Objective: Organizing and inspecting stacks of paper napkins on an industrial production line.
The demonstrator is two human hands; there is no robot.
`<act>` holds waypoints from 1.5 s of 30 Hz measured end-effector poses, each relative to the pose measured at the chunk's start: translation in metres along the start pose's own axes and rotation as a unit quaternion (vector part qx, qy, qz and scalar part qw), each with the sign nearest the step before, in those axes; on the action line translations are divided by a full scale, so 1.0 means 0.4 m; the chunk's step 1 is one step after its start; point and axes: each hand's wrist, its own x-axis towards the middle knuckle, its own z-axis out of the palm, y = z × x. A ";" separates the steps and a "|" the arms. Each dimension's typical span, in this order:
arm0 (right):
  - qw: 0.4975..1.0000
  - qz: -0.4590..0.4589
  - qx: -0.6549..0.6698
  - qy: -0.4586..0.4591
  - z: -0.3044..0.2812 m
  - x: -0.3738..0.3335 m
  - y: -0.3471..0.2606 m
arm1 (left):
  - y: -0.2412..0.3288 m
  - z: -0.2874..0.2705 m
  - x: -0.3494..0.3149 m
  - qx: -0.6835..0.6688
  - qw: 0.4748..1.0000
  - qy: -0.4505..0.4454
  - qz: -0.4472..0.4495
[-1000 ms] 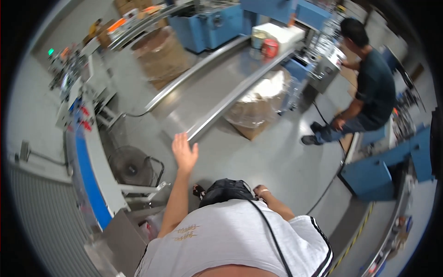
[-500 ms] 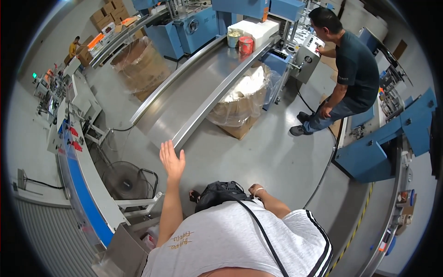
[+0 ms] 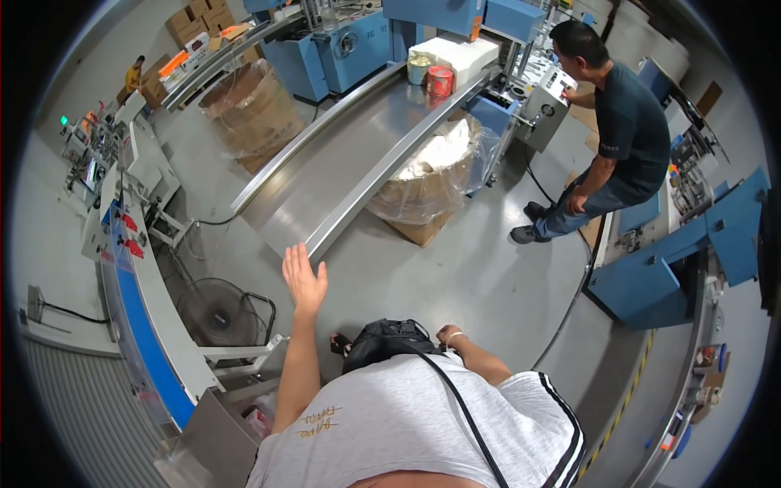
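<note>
My left hand [image 3: 304, 278] is stretched out flat, fingers extended and thumb apart, with nothing in it. Its fingertips reach the near end of a long metal chute [image 3: 325, 175]; whether they touch it I cannot tell. Hanging low by the black bag [image 3: 389, 342] at my waist is my right hand [image 3: 450, 333], with a pale band at its wrist. The fingers of that hand are mostly hidden from above. At the chute's far end stand a red can [image 3: 440, 81] and a greenish can [image 3: 419, 69], beside a white block-like stack [image 3: 464, 55].
A co-worker [image 3: 626, 122] bends at a machine control box [image 3: 547, 102] on the right. Plastic-lined cartons [image 3: 419, 199] flank the chute. A floor fan [image 3: 218, 313] and a blue conveyor belt [image 3: 150, 342] lie to my left. A cable [image 3: 569, 313] crosses the floor on the right.
The view has shifted slightly, moving the chute and machines a little to the right in the picture. My left hand stays flat at the chute's near end.
</note>
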 end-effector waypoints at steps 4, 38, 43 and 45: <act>1.000 -0.007 -0.004 0.025 0.015 0.022 0.023 | 0.005 -0.001 -0.001 0.005 1.000 0.006 0.000; 1.000 -0.004 -0.017 0.023 0.010 -0.002 0.017 | 0.014 0.019 -0.004 0.017 0.998 0.052 0.016; 0.999 0.025 -0.018 0.008 -0.032 -0.063 -0.040 | 0.006 0.018 -0.002 0.025 0.999 0.045 0.018; 1.000 0.027 -0.014 0.006 -0.032 -0.063 -0.039 | 0.008 0.020 0.000 0.025 0.998 0.046 0.023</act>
